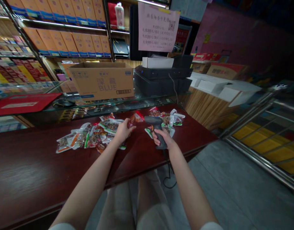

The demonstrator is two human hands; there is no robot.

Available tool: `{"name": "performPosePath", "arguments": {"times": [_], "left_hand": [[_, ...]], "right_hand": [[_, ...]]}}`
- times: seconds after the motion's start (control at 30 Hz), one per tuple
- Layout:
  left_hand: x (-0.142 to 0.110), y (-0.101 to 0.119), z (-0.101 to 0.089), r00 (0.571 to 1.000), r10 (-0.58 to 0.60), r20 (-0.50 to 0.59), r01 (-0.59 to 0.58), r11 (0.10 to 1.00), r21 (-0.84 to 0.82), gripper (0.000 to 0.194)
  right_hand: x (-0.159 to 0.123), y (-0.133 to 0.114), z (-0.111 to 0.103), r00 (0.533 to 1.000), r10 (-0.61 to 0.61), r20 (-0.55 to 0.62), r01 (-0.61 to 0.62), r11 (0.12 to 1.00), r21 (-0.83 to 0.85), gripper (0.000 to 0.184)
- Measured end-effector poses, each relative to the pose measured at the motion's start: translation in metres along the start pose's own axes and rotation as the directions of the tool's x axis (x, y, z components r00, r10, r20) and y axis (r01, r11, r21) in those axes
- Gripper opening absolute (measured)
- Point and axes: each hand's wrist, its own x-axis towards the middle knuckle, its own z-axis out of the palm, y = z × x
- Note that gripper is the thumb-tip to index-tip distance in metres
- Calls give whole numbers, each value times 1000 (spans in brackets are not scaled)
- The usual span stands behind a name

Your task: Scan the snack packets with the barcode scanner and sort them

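Note:
In my right hand (164, 138) is a dark grey barcode scanner (154, 120), my fingers wrapped round its handle and its head turned to the left. Closed on a reddish-brown snack packet (131, 122), my left hand (124, 130) is raised by the scanner's front. Under and to the left of that hand lies a heap of clear-fronted snack packets (95, 135) with white, green and orange edges. More packets (177, 118) lie behind and to the right of the scanner. A red-topped packet (138, 116) rests between the two groups.
The dark red table (41, 159) runs across the front. Behind it, a glass counter carries a cardboard box (103, 81), a black machine (162, 80) and a mouse (63, 103). The scanner's cable (169, 179) hangs past the table edge. A metal railing (261, 163) stands at the right.

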Motion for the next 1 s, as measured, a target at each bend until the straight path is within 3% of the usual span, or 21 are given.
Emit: {"name": "performPosePath", "arguments": {"times": [0.37, 0.57, 0.83, 1.0], "left_hand": [[-7, 10, 1, 996, 76, 36, -80, 989, 127, 39], [-8, 10, 5, 985, 171, 32, -174, 972, 159, 26], [-14, 18, -3, 996, 69, 59, -83, 953, 290, 36], [-20, 23, -25, 996, 45, -81, 0, 872, 490, 40]], "right_hand": [[0, 1, 2, 1000, 2, 1, -2, 998, -58, 31], [0, 2, 1, 1000, -1, -4, 0, 997, -75, 28], [0, 3, 0, 1000, -23, -11, 23, 1000, -19, 32], [-1, -3, 1, 996, -87, -36, 89, 995, 43, 33]]}}
